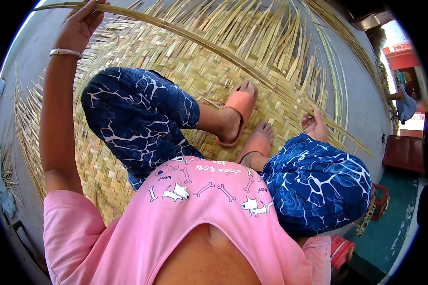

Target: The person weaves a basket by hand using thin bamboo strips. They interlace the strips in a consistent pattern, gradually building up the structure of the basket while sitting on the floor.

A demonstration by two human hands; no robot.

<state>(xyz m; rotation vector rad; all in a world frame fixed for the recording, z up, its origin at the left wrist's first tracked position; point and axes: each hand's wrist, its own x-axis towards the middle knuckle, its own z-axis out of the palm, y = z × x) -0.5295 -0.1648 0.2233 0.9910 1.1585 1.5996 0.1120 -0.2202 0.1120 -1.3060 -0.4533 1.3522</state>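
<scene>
A long, flat split-cane strip [209, 46] slants across the view from the far left down to the right. At its far left end my left hand [83, 26], with a pale bangle at the wrist, is closed around it, the arm stretched out. My right hand [315, 126] sits just beyond my right knee, its curled fingers pinching the strip toward the other end. Under the strip lies a partly woven mat [102, 147] of pale yellow-green splits. Loose, unwoven ends [271, 35] fan out along its far and right edges.
My feet in orange slippers [240, 107] rest on the mat. More long splits [352, 57] lie on the grey floor at the right. A dark red stool-like thing [404, 152] and a teal surface [390, 204] are at the right, with another person [406, 104] farther off.
</scene>
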